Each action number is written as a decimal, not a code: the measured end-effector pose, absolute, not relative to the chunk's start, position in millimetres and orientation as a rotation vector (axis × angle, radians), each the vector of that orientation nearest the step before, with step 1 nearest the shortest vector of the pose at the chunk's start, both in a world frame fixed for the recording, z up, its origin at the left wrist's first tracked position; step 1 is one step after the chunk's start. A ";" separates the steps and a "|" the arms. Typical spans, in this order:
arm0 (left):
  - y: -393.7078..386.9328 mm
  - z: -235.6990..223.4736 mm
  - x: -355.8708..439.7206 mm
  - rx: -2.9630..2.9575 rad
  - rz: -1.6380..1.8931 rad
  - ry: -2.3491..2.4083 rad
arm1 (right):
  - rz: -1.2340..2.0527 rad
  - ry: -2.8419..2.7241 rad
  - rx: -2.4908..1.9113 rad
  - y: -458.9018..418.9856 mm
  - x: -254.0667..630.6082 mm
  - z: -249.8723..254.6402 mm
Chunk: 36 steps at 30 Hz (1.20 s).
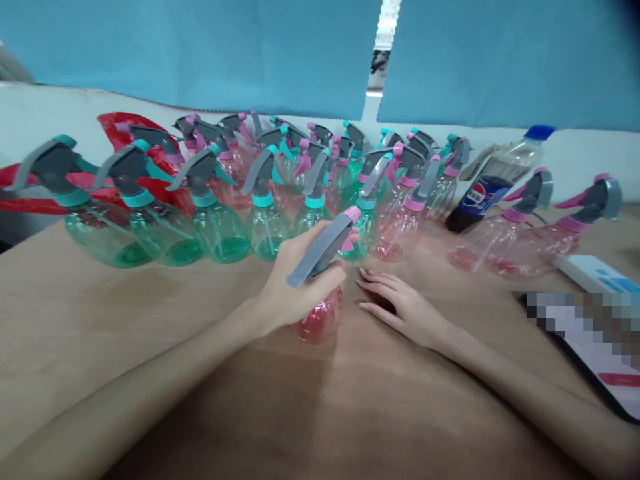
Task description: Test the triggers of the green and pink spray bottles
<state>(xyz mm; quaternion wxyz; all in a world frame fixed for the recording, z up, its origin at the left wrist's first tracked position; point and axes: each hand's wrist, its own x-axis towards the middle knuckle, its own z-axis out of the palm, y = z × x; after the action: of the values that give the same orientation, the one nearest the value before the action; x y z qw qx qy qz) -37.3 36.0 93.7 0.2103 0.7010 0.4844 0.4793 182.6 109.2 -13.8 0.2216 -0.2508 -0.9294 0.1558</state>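
My left hand (293,283) is wrapped round the neck of a pink spray bottle (319,321) with a grey and pink trigger head. The bottle stands on, or just over, the wooden table (225,400); its base contact is hard to judge. To its right, my right hand (400,303) rests near the tabletop with fingers stretched out and nothing in them. Just beyond my hands runs a front row of spray bottles, among them a green one (223,233) and a pink one (400,233). My left hand hides part of the held bottle's neck.
Behind the front row stand several more pink and green spray bottles. A cola bottle (493,183) leans at the back right, near two pink spray bottles (483,243). A white box (595,273) and a tablet-like device (575,353) lie at right. Red plastic (125,130) sits back left.
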 end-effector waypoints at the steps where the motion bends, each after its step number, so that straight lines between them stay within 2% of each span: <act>1: 36.0 93.4 -37.4 1.949 1.333 1.348 | 0.433 -2.568 -0.691 109.2 182.6 -13.9; 36: 34.9 102.8 -36.5 1.895 1.241 1.396 | 0.452 -2.570 -0.706 107.7 180.4 -8.6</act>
<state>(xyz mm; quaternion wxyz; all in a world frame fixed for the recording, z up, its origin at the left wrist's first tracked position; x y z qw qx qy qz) -36.5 34.9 102.8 0.2379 0.6917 0.5096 0.4531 180.4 107.7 -8.6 0.2176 -0.2550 -0.9279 0.1633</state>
